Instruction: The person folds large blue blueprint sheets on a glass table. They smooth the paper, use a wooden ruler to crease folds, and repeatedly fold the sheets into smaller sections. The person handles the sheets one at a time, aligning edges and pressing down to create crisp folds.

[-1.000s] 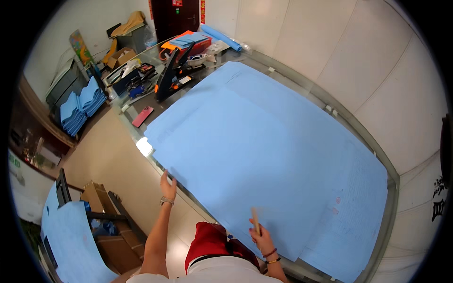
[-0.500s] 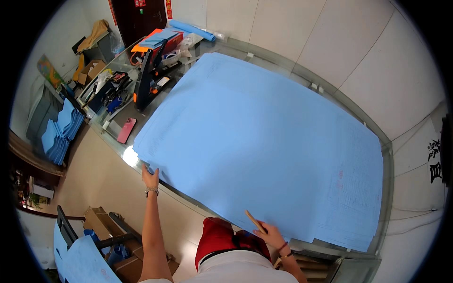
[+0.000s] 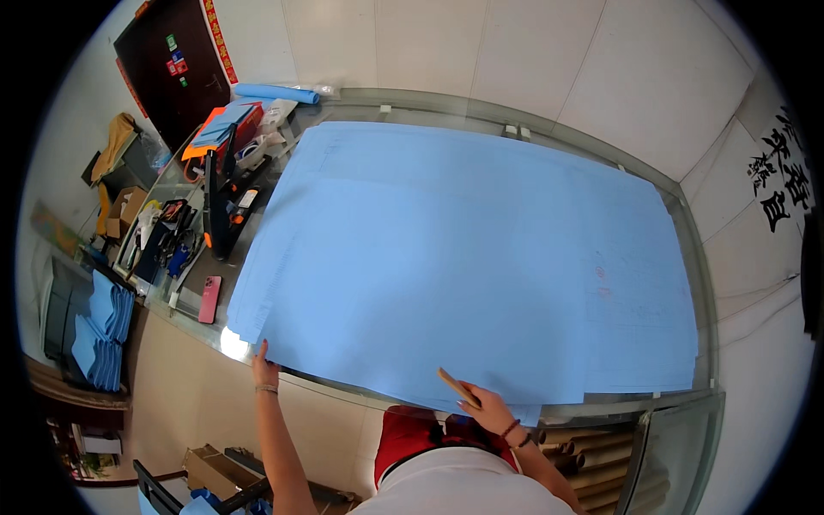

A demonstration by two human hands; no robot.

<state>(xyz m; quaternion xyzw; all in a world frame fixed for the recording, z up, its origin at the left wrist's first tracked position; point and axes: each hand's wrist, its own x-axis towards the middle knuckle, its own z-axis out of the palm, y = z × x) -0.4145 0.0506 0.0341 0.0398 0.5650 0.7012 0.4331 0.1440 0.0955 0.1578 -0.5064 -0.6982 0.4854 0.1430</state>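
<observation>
Glass table [image 3: 699, 257] against a pale wall carries a big blue sheet [image 3: 463, 257] that covers most of it. At the sheet's near left corner the left hand [image 3: 264, 371] rests with fingers on the edge; whether it pinches is unclear. At the sheet's near edge the right hand [image 3: 489, 408] grips a tan stick [image 3: 457, 387], and a pink phone [image 3: 209, 299] lies left of the sheet.
</observation>
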